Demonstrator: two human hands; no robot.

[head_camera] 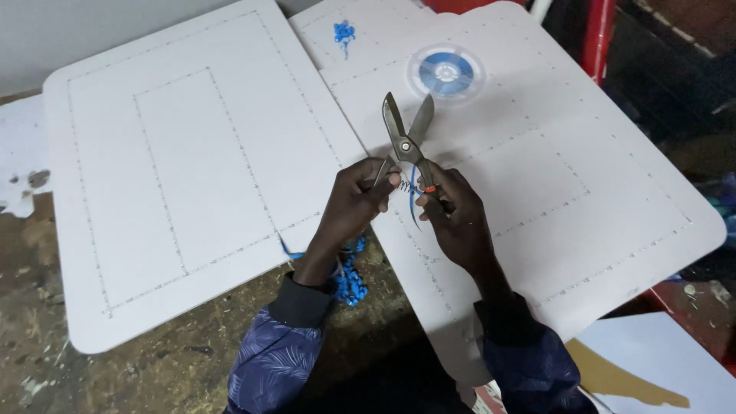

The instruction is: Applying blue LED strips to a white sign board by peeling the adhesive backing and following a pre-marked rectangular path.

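Two hands (356, 201) (454, 211) gripping open snips (406, 142) handles, blades beyond fingertips

White boards (192, 184) fill the view, each marked with grey dashed lines in nested rectangles. The shears (406, 138) show dull grey metal blades, a silvery pivot and one small orange band on a handle. A coiled blue string (414, 195) runs beneath them, thin and bright. Up top, a clear spool (446, 73) carries a blue ring around a pale centre, and a little blue tangle (344, 32) sits on white. More glittery blue beads (350, 280) below the wrist. Sleeves (276, 360) are dark navy with a paler leaf-like print and black cuffs. The surface (153, 368) is mottled brown, splashed with white paint. Red frame (598, 38) at right.
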